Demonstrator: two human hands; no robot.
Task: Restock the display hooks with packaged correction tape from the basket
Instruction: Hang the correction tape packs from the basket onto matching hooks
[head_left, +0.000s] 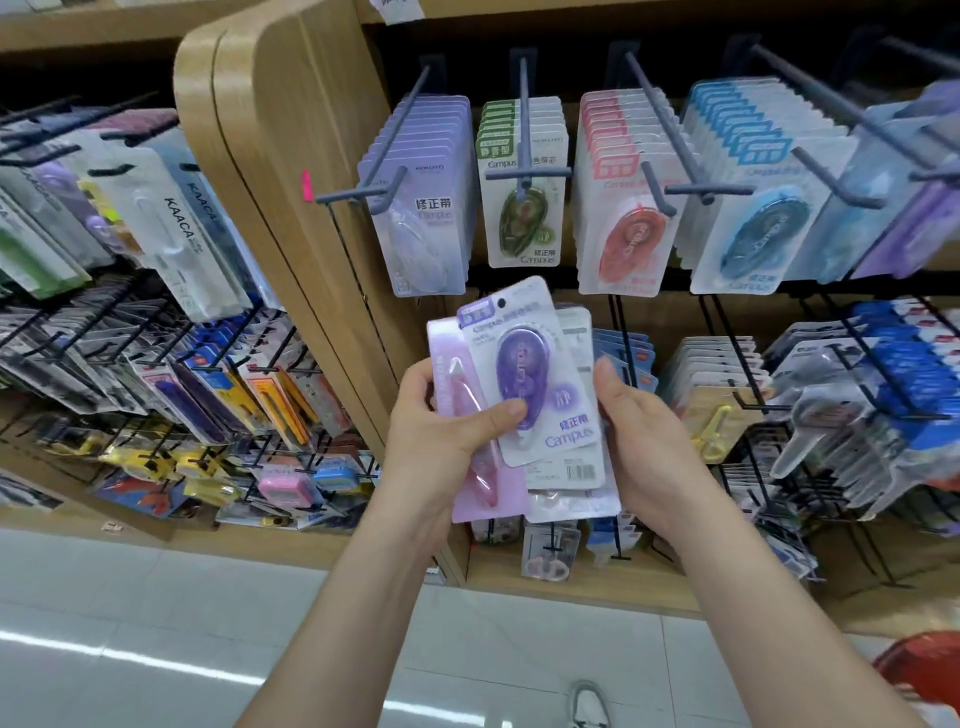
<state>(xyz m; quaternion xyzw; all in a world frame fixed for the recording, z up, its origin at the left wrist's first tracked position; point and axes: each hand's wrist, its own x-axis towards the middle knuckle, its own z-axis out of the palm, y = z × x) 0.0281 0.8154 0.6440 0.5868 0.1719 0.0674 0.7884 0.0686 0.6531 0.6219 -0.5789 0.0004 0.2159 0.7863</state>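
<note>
My left hand (436, 426) grips a fan of correction tape packs in front of the display. The top pack (535, 364) holds a purple dispenser, and my left thumb presses on its front. Behind it on the left sits a pink pen-type pack (457, 415), with white packs (576, 478) beneath. My right hand (639, 431) holds the right edge of the fan. Above hang hooks with lavender packs (421, 208), green packs (522, 187), red packs (626, 197) and blue packs (753, 197). The red basket (924, 675) shows at the bottom right corner.
A curved wooden divider (291, 182) splits the shelving. To its left hang KAACA pen packs (171, 218) and several rows of small stationery. More blister packs fill the wire hooks (857, 395) at lower right. My shoe (587, 706) stands on the pale tiled floor.
</note>
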